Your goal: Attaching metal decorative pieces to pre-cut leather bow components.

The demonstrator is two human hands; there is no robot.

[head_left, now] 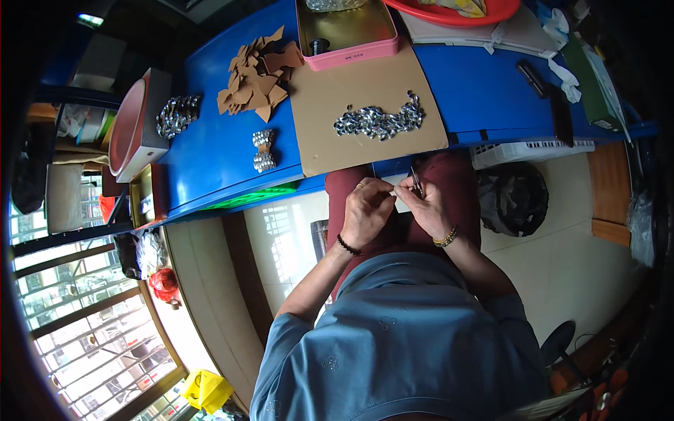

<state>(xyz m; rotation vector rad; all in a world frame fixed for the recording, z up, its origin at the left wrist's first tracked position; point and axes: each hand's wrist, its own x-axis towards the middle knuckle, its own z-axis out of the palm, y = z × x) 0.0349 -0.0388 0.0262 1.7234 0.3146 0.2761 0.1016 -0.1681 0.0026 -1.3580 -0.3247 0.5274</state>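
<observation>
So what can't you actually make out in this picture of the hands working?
- Small piece between the left hand and right hand: head view, too small, covered by fingers.
- Thin tool in the right hand: kind unclear, too small.
- Red bowl: cut off by the top edge.
- Pink tin: contents too small.

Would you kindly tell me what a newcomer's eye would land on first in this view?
Probably the glittering heap of silver rhinestone pieces on the tan cardboard sheet, bright against the blue table. Just below it, over the lap, the left hand and right hand meet, the right pinching thin tweezers. A pile of brown cut-out shapes and a finished silver bow lie further left.
</observation>
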